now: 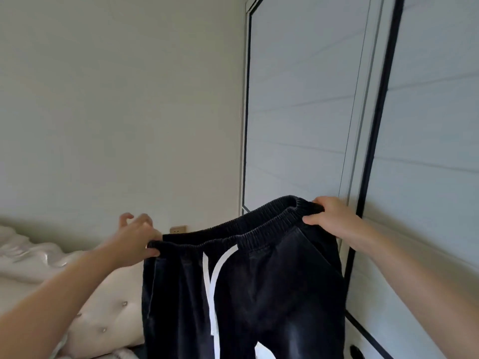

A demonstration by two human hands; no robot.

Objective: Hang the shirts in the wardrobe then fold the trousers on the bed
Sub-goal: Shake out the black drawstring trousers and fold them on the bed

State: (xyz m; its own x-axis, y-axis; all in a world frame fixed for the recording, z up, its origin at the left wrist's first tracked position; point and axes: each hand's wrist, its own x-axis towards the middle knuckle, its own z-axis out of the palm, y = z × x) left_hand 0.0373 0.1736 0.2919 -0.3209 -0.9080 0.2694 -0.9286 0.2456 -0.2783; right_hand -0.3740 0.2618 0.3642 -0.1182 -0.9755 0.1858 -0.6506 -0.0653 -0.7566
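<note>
A plain white wall is behind, with the wardrobe doors (298,112) on the right and the bed (28,257) low on the left. Both hands hold the black trousers (259,286) up in the air by the waistband. The left hand (137,239) pinches one end and the right hand (334,216) grips the other. No shirts show (maybe they are hung up). The trousers are not folded yet.

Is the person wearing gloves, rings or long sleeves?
No. The left hand and right hand are bare: no gloves, rings or watch show. The left forearm and right forearm are bare too, with no sleeve in view.
</note>
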